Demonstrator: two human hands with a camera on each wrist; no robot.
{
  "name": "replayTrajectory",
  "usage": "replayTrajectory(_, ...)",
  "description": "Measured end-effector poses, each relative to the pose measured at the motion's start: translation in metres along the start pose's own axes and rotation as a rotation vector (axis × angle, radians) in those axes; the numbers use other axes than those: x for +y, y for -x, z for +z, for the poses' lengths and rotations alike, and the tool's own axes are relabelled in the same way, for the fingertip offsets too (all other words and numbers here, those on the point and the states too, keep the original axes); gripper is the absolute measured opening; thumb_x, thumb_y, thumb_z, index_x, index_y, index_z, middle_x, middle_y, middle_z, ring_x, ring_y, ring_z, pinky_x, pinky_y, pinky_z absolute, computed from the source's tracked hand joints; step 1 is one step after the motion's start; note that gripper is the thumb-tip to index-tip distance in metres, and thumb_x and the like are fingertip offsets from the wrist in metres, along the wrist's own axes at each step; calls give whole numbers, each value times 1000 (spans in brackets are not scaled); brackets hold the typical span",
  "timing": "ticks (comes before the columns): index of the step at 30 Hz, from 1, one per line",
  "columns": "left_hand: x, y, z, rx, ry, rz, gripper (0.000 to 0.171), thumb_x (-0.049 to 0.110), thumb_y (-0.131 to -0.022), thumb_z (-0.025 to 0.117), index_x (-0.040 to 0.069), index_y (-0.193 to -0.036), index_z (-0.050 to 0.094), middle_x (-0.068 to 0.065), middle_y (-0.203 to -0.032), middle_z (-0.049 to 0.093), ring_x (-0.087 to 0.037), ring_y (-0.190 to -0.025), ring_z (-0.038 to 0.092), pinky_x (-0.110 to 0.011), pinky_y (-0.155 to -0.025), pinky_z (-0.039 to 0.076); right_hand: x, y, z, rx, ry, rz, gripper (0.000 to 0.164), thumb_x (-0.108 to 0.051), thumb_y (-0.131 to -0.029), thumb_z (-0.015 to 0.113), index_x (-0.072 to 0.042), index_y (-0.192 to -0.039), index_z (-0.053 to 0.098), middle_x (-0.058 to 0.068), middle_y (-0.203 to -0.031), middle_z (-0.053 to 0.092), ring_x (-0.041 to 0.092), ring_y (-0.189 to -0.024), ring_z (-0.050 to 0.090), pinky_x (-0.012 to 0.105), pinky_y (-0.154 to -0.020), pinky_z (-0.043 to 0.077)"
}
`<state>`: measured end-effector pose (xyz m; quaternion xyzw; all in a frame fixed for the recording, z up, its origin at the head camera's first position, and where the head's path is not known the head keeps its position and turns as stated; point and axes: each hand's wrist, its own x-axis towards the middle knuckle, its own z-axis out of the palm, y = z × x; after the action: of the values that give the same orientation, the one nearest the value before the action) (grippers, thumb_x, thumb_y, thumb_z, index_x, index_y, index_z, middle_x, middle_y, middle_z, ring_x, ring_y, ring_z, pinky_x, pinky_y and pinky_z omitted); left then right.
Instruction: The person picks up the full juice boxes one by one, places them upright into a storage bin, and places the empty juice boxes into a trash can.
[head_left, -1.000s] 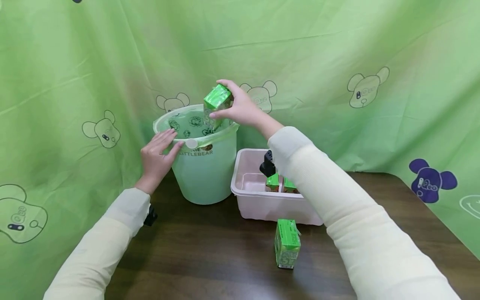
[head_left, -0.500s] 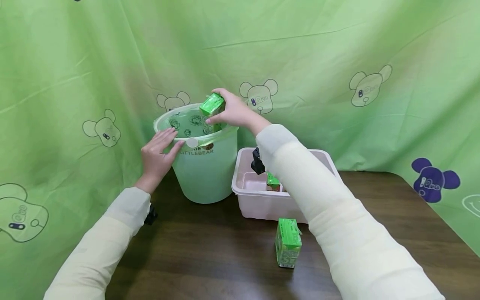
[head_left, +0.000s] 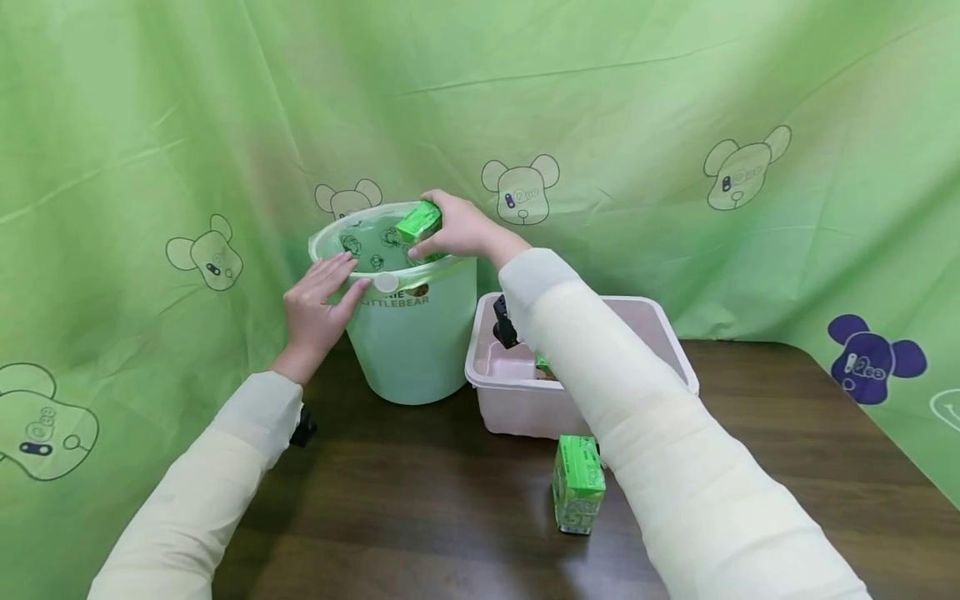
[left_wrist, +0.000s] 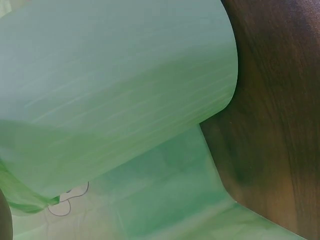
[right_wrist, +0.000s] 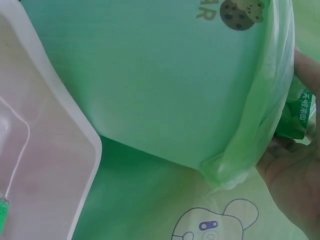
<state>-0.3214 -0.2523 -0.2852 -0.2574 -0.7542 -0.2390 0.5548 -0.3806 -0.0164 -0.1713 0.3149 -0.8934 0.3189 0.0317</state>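
My right hand (head_left: 465, 227) grips a green drink carton (head_left: 420, 220) between thumb and fingers, its lower part down inside the mouth of a mint-green bucket (head_left: 408, 354). In the right wrist view part of that carton (right_wrist: 296, 117) shows beyond the bucket's rim. A thin green bag (right_wrist: 250, 115) lines the bucket and folds out over the rim. My left hand (head_left: 318, 307) rests on the near left rim, its fingers fairly straight and thumb spread along the front. Another green carton (head_left: 579, 483) stands upright on the table.
Right of the bucket, a pale pink bin (head_left: 517, 408) holds at least one green carton (head_left: 543, 367), partly hidden by my right forearm. The dark wooden table (head_left: 405, 500) meets a green curtain (head_left: 600, 100) behind and at the sides.
My right hand has moved down and slightly left, lowering the carton further into the bucket. The left hand stays at the rim, and the carton on the table stands where it was.
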Motion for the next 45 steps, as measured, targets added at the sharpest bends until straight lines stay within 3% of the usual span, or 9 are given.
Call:
replayTrajectory(21,2,0,1,2,18,-12,35,23,-85,74,0,-111,72,-16,-116,66,-30,-109,64,-48,-100,45,-4,-3,5,-54,118,43,93,-32,-82,79,-5,-151,24,14,-139,46,26,-122,47,39,-105,39)
replayTrajectory(32,3,-1,2,3,23,-9,40,33,-89,71,0,-111,72,-15,-117,66,-30,-109,64,-48,-101,44,-1,-2,2,-38,77,55,90,-28,-83,78,-4,-151,24,18,-144,44,28,-128,45,37,-106,39)
replayTrajectory(41,-1,1,3,20,26,-16,35,26,-86,74,1,-110,72,-14,-116,66,-30,-108,64,-47,-100,45,0,2,-4,-32,57,44,89,-28,-83,79,-6,-151,25,18,-141,44,28,-126,46,39,-105,40)
replayTrajectory(45,-2,2,2,30,33,-21,34,25,-85,74,1,-109,72,-13,-116,67,-30,-108,65,-42,-103,43,-1,7,-7,-28,41,36,89,-28,-84,78,-7,-152,25,17,-139,44,27,-122,47,38,-103,41)
